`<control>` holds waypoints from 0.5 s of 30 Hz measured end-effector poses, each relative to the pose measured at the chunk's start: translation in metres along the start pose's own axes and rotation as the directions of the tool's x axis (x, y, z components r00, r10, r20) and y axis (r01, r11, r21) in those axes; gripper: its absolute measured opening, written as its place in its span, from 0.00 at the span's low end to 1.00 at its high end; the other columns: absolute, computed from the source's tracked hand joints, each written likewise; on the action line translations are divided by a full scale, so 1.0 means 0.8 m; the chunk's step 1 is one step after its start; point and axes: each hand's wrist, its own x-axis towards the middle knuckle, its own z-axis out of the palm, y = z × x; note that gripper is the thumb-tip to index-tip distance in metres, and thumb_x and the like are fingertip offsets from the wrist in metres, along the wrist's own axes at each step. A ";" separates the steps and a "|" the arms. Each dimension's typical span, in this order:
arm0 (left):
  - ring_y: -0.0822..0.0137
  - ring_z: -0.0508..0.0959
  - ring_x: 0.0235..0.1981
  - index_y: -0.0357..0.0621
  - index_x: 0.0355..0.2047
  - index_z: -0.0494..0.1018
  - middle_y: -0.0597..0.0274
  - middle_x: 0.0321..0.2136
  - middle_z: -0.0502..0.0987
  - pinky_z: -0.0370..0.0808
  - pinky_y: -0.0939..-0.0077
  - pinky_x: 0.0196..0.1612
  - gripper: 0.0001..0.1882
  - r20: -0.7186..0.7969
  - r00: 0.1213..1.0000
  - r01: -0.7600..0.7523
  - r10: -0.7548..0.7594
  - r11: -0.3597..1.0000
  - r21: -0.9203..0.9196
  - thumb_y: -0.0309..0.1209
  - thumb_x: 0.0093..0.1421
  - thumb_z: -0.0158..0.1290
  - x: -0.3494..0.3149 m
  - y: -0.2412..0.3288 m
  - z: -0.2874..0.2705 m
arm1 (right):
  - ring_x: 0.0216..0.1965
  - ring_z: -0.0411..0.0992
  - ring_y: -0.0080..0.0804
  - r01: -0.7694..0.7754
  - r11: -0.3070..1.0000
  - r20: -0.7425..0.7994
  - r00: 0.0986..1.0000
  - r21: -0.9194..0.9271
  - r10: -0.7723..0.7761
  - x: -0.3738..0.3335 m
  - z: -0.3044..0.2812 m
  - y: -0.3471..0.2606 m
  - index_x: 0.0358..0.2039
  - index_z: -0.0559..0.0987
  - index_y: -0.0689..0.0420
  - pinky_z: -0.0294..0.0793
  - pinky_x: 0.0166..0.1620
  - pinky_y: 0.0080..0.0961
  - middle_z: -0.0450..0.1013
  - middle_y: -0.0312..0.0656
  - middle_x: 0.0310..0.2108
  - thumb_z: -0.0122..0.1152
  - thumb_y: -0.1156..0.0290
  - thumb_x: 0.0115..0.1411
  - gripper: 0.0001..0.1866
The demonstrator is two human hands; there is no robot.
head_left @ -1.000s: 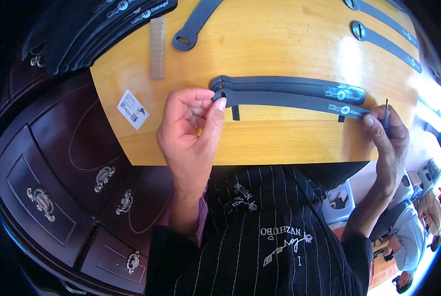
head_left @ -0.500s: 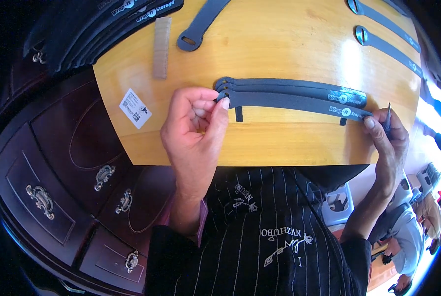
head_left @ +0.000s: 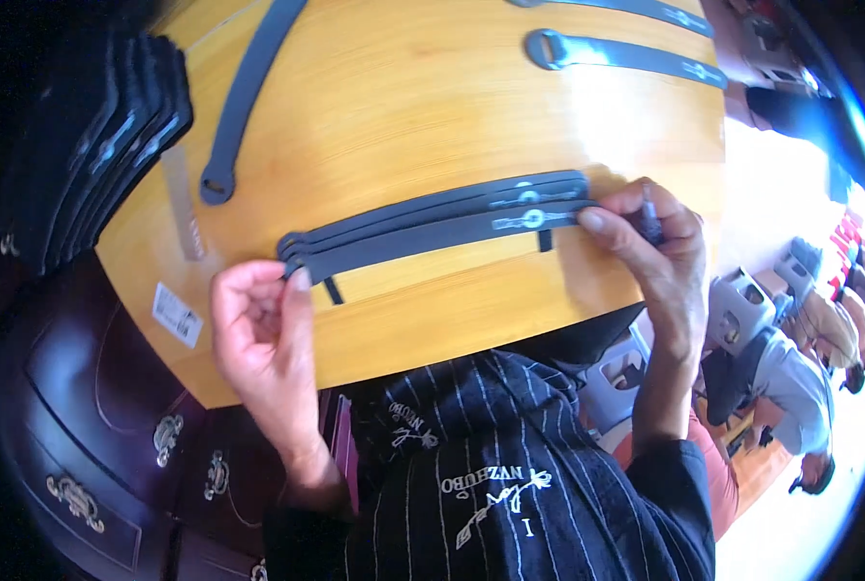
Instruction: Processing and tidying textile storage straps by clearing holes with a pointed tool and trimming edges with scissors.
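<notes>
A dark grey strap (head_left: 423,248) with a pale printed patch is stretched between my hands at the near side of the table. My left hand (head_left: 268,349) pinches its rounded, slotted end between thumb and forefinger. At the other end, the thumb and fingers of my right hand (head_left: 667,266) close on the strap tip. A small dark pointed tool (head_left: 650,223), its kind unclear, is also tucked in the right fingers. Several similar straps (head_left: 403,210) lie overlapped just behind the held one. Two short black strips (head_left: 334,290) stick out below it.
Another strap (head_left: 244,107) lies at the far left of the yellow table (head_left: 432,310), and two more (head_left: 636,58) at the far right. A stack of black straps (head_left: 127,145), a cardboard strip (head_left: 181,203) and a white label (head_left: 177,315) are left. People sit at right.
The whole view has turned and shifted, so the table and straps sit further left and tilted. Both hands keep their hold on the strap ends.
</notes>
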 end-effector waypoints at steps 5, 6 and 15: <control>0.84 0.66 0.25 0.39 0.35 0.68 0.71 0.24 0.68 0.64 0.91 0.29 0.09 0.022 0.999 -0.032 0.031 0.999 0.020 0.20 0.57 0.56 0.001 -0.003 0.001 | 0.22 0.65 0.11 -0.024 0.998 0.014 1.000 -0.050 0.024 0.000 -0.002 0.000 0.27 0.79 0.59 0.62 0.27 0.11 0.72 0.28 0.20 0.70 0.71 0.51 0.08; 0.84 0.65 0.25 0.39 0.36 0.68 0.71 0.24 0.68 0.63 0.91 0.29 0.09 0.026 0.999 -0.041 0.041 0.999 0.032 0.20 0.58 0.57 0.001 -0.002 0.002 | 0.22 0.65 0.11 -0.026 0.998 0.003 1.000 -0.056 0.027 -0.001 -0.004 0.000 0.27 0.79 0.59 0.62 0.27 0.11 0.72 0.28 0.20 0.70 0.71 0.51 0.08; 0.83 0.63 0.23 0.40 0.36 0.68 0.71 0.24 0.67 0.61 0.91 0.26 0.09 0.017 0.997 -0.079 0.077 0.992 0.097 0.23 0.58 0.58 0.001 -0.005 0.003 | 0.20 0.65 0.11 0.029 0.995 -0.025 0.999 -0.093 -0.032 0.002 -0.001 0.004 0.26 0.78 0.58 0.61 0.25 0.11 0.71 0.28 0.17 0.70 0.70 0.51 0.09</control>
